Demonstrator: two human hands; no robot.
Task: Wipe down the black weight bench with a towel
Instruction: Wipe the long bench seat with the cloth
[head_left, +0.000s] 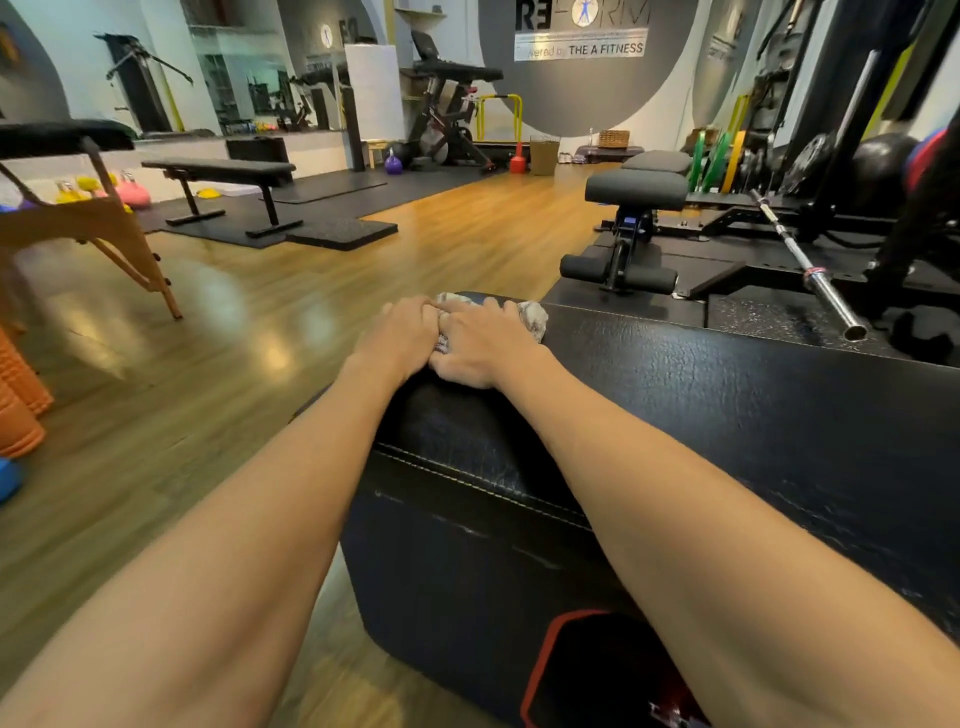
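A black padded bench (727, 415) fills the lower right of the head view, its cracked leather top running away from me. A small crumpled grey-white towel (532, 318) lies on its far left corner. My left hand (400, 332) and my right hand (483, 345) rest side by side on the towel, pressing it onto the pad, fingers curled over it. Most of the towel is hidden beneath the hands; only its edges show at the top and right. Both forearms stretch forward over the bench's near end.
Wooden floor (260, 338) lies left of the bench. An adjustable bench (634, 208) and a barbell (810, 270) stand beyond on the right. A flat bench (223, 171) sits on mats at the back left, a wooden table (78, 218) and orange foam rollers (18, 395) at left.
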